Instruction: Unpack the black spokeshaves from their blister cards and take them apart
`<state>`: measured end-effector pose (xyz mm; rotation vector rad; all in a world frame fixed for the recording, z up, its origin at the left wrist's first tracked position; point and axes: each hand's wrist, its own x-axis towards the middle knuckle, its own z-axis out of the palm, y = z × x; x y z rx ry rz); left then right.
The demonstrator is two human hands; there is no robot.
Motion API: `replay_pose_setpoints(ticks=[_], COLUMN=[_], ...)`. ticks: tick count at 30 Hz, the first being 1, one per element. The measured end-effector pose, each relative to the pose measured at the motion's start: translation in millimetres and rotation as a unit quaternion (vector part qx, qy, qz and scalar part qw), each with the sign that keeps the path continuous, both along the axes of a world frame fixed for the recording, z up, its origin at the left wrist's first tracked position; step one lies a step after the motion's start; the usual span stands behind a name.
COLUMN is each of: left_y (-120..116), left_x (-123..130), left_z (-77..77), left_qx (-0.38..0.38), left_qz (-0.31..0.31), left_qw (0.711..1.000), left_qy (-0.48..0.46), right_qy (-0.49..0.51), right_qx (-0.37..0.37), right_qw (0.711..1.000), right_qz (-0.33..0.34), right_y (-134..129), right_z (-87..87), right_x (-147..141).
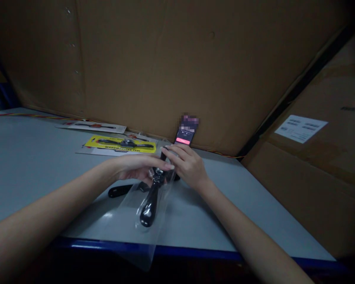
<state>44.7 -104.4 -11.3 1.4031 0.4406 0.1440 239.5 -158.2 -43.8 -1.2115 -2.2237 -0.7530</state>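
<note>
A black spokeshave (150, 207) is held at a tilt above the table's front part, inside a clear plastic blister sleeve (149, 246) that reaches past the table edge. My left hand (137, 165) is closed round its middle, thumb on top. At the far end, the fingers of my right hand (191, 165) are bent and pinch the upper handle and plastic; their exact contact is partly hidden. Beneath the hands, another black-handled tool (120, 191) lies on the table, its middle covered by my left hand and the plastic.
Behind my left hand lie a yellow card with a packaged spokeshave (126, 144) and a white packaged card (96, 126). A phone (184, 134) leans against the cardboard wall (154, 63). A labelled carton (319, 165) stands right. The grey table (41, 157) has a blue front edge.
</note>
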Motion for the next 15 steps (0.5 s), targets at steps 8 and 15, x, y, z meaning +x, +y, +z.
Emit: replay_pose_setpoints(ticks=[8, 15], left_y=[3.6, 12.1], left_x=[-2.7, -10.0], left_z=[6.0, 23.8], left_qx=[0.044, 0.159], left_qz=[0.023, 0.188], left_qw=[0.999, 0.969], left_qy=[0.005, -0.027], right_qy=[0.135, 0.455], right_qx=[0.014, -0.145], right_qw=[0.989, 0.878], right_qz=[-0.064, 0.025], right_y=[-0.6, 6.3], right_z=[2.7, -5.0], right_x=[-0.9, 0.6])
